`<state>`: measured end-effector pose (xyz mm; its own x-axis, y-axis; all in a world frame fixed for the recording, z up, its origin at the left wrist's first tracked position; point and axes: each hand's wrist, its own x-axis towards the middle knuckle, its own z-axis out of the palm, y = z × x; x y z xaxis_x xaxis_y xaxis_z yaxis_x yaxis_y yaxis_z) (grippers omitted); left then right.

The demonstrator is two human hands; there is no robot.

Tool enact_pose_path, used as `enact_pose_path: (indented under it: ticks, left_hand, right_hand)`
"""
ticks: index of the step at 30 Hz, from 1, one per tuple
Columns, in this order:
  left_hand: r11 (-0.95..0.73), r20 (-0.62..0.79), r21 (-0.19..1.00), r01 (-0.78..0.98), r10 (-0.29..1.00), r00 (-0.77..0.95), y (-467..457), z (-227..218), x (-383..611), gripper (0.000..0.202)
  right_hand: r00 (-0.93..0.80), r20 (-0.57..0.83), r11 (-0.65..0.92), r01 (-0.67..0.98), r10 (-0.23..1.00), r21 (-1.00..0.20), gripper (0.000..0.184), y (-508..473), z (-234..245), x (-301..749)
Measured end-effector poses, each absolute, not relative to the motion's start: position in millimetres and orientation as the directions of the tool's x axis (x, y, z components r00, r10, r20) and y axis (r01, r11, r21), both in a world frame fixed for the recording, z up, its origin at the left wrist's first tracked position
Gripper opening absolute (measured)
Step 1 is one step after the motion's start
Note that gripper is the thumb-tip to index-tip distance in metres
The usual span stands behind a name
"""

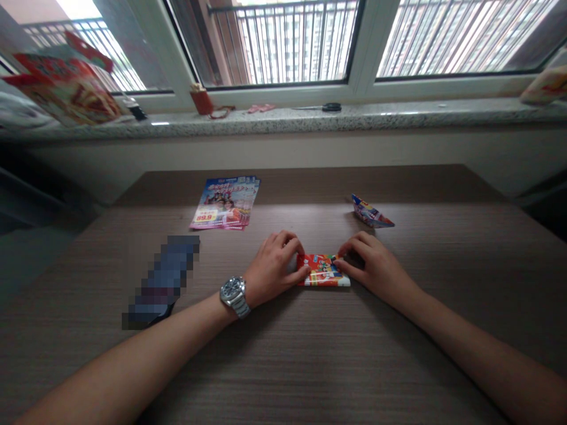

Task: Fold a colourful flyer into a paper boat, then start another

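A folded strip of glossy printed paper [323,271], red, orange and white, lies flat on the wooden table [283,360]. My left hand [274,265] grips its left end, and a steel wristwatch [234,295] sits on that wrist. My right hand [370,265] holds the right end, its fingers curved over the top edge. Part of the paper is hidden under my fingers. Beyond my right hand stands a small paper boat [372,211] folded from similar printed paper, not touching either hand.
A fanned stack of glossy flyers [225,202] lies at the far side of the table. To the left, a pixelated, unreadable object [163,280] rests near my left forearm. Scissors [330,107], a small red box [201,100] and printed packets [66,88] sit on the granite windowsill beyond.
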<state>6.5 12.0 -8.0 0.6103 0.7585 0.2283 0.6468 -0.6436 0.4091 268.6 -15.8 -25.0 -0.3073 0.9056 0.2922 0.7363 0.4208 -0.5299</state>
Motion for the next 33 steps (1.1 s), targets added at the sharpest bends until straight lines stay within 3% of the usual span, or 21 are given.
enact_pose_path:
  ticks: [4, 9, 23, 33]
  left_hand:
    - [-0.651, 0.228, 0.389, 0.652, 0.754, 0.616, 11.2, -7.0, 7.0, 0.020]
    - [-0.648, 0.215, 0.378, 0.661, 0.756, 0.618, 10.5, -5.7, 7.2, 0.019]
    - [-0.668, 0.242, 0.358, 0.653, 0.742, 0.626, 10.6, -7.0, 8.1, 0.021]
    - [-0.881, 0.179, 0.247, 0.403, 0.450, 0.875, 8.0, -4.1, 7.6, 0.029]
  right_hand:
    - [-0.323, 0.309, 0.442, 0.742, 0.894, -0.504, 0.010, -15.3, -27.5, 269.1]
    - [-0.381, 0.333, 0.502, 0.721, 0.863, -0.477, 0.027, -17.5, -28.7, 267.7]
    - [-0.462, 0.325, 0.564, 0.709, 0.825, -0.424, 0.028, -16.5, -28.7, 268.0]
    - [-0.478, 0.331, 0.580, 0.709, 0.813, -0.400, 0.027, -16.5, -27.2, 267.4]
